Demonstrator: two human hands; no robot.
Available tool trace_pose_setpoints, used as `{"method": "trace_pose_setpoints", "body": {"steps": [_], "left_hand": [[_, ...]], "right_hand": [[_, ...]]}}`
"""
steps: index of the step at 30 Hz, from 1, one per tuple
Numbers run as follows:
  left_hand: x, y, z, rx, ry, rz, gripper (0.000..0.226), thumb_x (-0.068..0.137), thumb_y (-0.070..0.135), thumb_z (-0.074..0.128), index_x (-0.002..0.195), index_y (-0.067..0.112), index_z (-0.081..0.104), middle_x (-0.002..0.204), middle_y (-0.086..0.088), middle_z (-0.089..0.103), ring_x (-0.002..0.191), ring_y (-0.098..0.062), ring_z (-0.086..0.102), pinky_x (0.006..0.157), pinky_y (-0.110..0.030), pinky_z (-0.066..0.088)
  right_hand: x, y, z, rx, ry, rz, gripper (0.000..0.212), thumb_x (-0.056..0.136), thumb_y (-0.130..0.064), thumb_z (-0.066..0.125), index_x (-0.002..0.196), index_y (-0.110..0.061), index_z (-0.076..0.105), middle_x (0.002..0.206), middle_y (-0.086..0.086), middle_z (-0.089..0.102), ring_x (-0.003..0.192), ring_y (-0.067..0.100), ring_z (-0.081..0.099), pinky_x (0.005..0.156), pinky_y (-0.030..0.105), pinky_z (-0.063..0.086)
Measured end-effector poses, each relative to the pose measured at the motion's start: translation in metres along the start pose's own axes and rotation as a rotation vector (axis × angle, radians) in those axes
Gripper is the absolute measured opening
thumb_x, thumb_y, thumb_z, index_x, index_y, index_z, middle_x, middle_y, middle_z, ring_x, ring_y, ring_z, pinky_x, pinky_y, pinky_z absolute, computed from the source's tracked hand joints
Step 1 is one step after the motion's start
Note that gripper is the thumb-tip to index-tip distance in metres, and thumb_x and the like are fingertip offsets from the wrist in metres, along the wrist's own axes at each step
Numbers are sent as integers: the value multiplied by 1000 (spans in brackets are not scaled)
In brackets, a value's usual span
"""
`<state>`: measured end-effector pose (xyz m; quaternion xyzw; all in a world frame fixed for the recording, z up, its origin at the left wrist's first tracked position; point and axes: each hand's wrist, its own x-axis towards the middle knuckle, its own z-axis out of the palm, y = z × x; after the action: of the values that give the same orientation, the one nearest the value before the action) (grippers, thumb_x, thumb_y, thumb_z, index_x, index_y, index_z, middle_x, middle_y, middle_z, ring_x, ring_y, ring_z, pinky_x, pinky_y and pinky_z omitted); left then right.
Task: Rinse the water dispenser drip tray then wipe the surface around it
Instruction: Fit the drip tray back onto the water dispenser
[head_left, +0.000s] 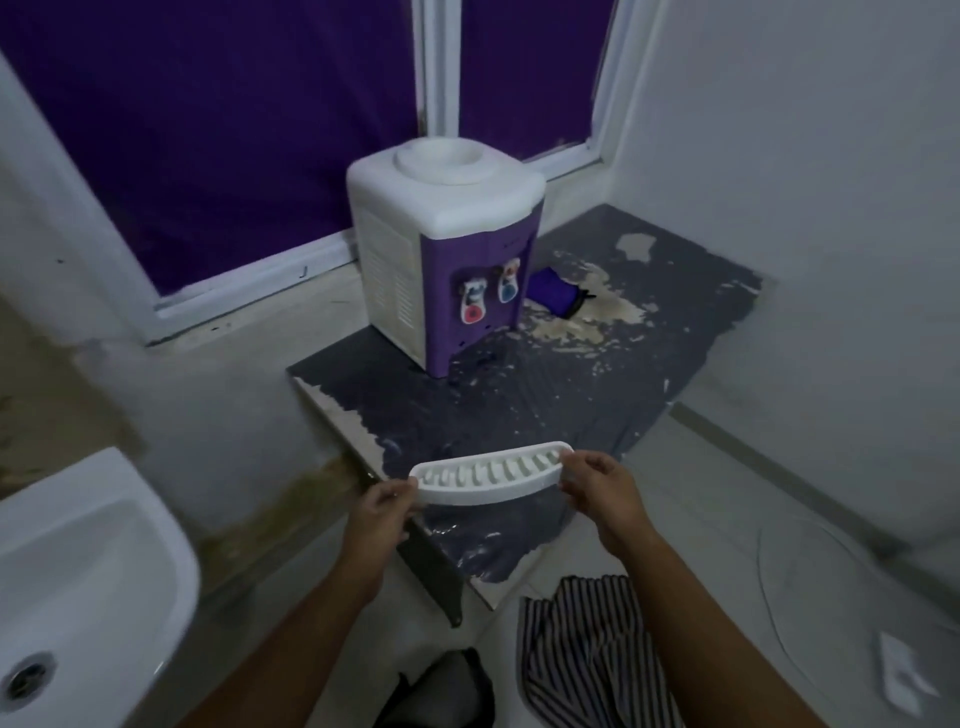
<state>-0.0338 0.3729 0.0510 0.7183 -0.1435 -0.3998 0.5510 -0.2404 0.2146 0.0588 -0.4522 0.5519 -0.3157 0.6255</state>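
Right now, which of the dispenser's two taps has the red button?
The lower, left-hand tap on the purple front of the water dispenser: its round button is red. The other tap, higher and to the right, has a blue one.

A white slotted drip tray (491, 477). The water dispenser (444, 260) is white and purple, with red and blue taps. The bench (597, 384) is dark grey with pale peeled patches. White sink (78, 571); black-and-white striped cloth (587, 654); purple cloth (553, 291).
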Motion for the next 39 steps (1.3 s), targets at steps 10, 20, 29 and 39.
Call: {"method": "trace_pose_setpoints", "body": {"steps": [10, 20, 29, 39], "left_hand": [[88, 6, 88, -162, -3, -87, 13, 91, 18, 62, 100, 10, 64, 81, -8, 68, 67, -15, 63, 58, -24, 51], [137, 4, 141, -192, 72, -200, 13, 89, 27, 64, 99, 18, 66, 101, -8, 71, 94, -21, 66, 84, -39, 54], [184, 7, 181, -387, 270, -242, 17, 92, 13, 58, 108, 5, 61, 97, -10, 66, 87, -17, 62, 76, -27, 50], [252, 24, 207, -401, 503, -244, 7, 90, 13, 62, 87, 13, 68, 90, -9, 69, 94, -24, 61, 93, -40, 48]], "right_hand": [[119, -29, -31, -126, -46, 36, 12, 89, -12, 69, 98, -5, 68, 90, 13, 72, 80, 22, 66, 70, 33, 54], [202, -53, -43, -219, -116, 112, 5, 92, -15, 67, 88, -13, 66, 81, 8, 66, 74, 19, 61, 64, 28, 51], [276, -52, -28, -318, -205, 144, 12, 90, -26, 69, 80, -27, 76, 80, 5, 72, 80, 23, 64, 79, 43, 52], [392, -69, 26, -386, -449, 55, 10, 94, -13, 62, 102, -14, 70, 95, 10, 72, 85, 24, 67, 84, 43, 56]]}}
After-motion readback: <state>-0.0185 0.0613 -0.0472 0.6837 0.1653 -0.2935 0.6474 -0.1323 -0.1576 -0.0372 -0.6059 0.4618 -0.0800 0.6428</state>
